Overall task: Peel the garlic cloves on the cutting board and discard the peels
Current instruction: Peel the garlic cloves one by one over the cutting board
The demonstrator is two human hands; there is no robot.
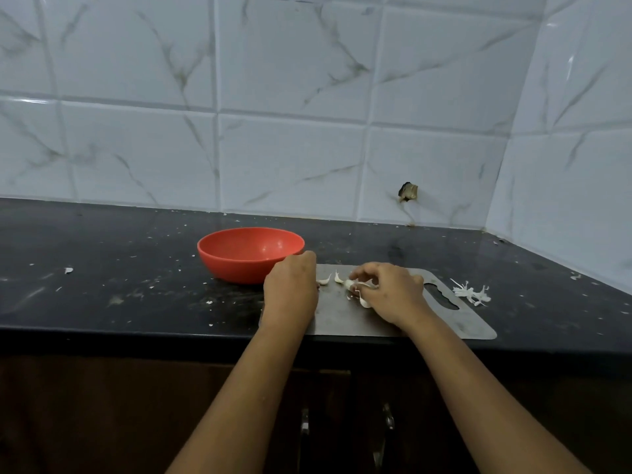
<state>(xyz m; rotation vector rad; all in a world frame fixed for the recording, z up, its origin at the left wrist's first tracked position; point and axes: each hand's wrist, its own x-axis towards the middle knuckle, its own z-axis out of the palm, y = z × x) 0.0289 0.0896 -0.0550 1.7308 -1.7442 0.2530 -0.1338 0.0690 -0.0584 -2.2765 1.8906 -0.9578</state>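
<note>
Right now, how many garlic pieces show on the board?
4: a curved piece by the left hand, a small piece right of it, a pinched piece in the right hand, a nearer piece by its fingers. Hands may hide more.

Orange-red bowl (246,268) sitting on a pretty scuffed, speckled black table (102,254). White marble-look tiles (290,159) behind it, one with a chipped hole (408,192). Dark cabinet doors (102,422) with metal handles (304,422) underneath.

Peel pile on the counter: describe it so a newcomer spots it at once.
On the black countertop, find the grey cutting board at the front edge. Just past its handle-slot end lies a small heap of thin white garlic peels. Unlike the cloves on the board, it is stringy and sits off the board.
</note>
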